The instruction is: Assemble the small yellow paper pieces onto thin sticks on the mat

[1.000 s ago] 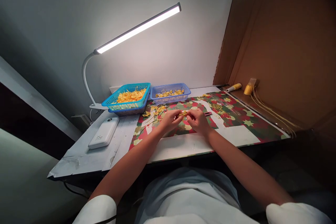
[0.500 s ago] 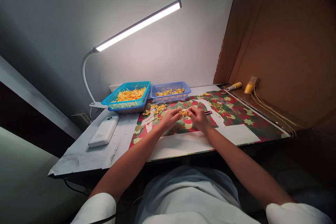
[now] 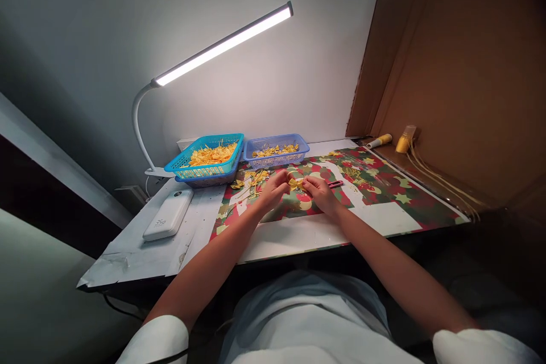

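My left hand (image 3: 274, 190) and my right hand (image 3: 321, 192) meet over the patterned red and green mat (image 3: 384, 187), fingers pinched together on a small yellow piece (image 3: 296, 183) held between them. A loose heap of similar yellow pieces (image 3: 251, 178) lies on the mat just left of my left hand. A small red tool (image 3: 336, 184) rests on the mat to the right of my right hand.
A turquoise basket (image 3: 207, 159) and a blue basket (image 3: 276, 151), both holding yellow pieces, stand at the back. A white power bank (image 3: 168, 214) lies at the left. A lit desk lamp (image 3: 222, 44) arches overhead. Cardboard (image 3: 460, 68) walls the right side, with yellow thread spools (image 3: 403, 141) at its foot.
Both hands have shifted slightly away from me while working the yellow piece, which now shows more between the fingers. Nothing else has moved.
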### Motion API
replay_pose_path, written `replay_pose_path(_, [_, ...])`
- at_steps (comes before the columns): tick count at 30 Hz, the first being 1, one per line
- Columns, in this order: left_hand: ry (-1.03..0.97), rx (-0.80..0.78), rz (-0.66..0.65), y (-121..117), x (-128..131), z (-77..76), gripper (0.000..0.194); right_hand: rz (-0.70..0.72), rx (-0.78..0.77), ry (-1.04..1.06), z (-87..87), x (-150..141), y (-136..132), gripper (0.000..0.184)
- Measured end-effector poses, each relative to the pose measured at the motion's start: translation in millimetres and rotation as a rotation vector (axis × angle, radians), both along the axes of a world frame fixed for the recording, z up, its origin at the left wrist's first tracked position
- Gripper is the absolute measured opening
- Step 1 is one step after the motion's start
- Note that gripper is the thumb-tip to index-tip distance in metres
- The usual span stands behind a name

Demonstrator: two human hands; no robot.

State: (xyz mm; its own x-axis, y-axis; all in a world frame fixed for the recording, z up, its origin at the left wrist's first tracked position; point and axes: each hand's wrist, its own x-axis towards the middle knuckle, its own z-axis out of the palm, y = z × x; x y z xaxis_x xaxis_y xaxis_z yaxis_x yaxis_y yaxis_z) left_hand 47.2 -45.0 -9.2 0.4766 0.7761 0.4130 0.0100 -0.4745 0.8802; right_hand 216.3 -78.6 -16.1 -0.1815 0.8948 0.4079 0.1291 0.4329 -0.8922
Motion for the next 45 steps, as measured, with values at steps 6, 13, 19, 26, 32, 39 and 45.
replay_pose_path(6, [-0.12, -0.085, -0.01, -3.8, -0.1, 6.0, 0.016, -0.034, 0.095, -0.061, -2.2, 0.5, -2.3, 0.033])
replay_pose_path(13, [-0.095, -0.091, 0.036, -4.1, -0.5, 8.0, 0.015, -0.041, 0.173, -0.11, -4.8, 0.8, -3.2, 0.032])
replay_pose_path(19, [-0.089, 0.068, -0.002, -6.9, -1.9, 4.9, 0.03, -0.091, 0.194, -0.156, -1.8, 0.7, -5.2, 0.037])
replay_pose_path(26, [-0.029, 0.372, 0.096, -9.4, -4.2, 5.7, 0.018, -0.105, 0.198, -0.169, 1.6, 0.5, -6.9, 0.036])
replay_pose_path(32, [0.123, 0.52, 0.188, -7.4, -4.2, 9.4, 0.011, -0.124, 0.19, -0.18, 2.2, -0.1, -7.1, 0.035])
replay_pose_path(39, [0.121, 0.484, 0.181, -5.4, -5.0, 6.9, 0.018, -0.122, 0.198, -0.182, 1.5, -0.6, -5.6, 0.035])
replay_pose_path(45, [0.119, 0.452, 0.198, -4.4, -5.9, 6.0, 0.021, -0.123, 0.19, -0.177, -2.7, 0.3, -3.3, 0.036])
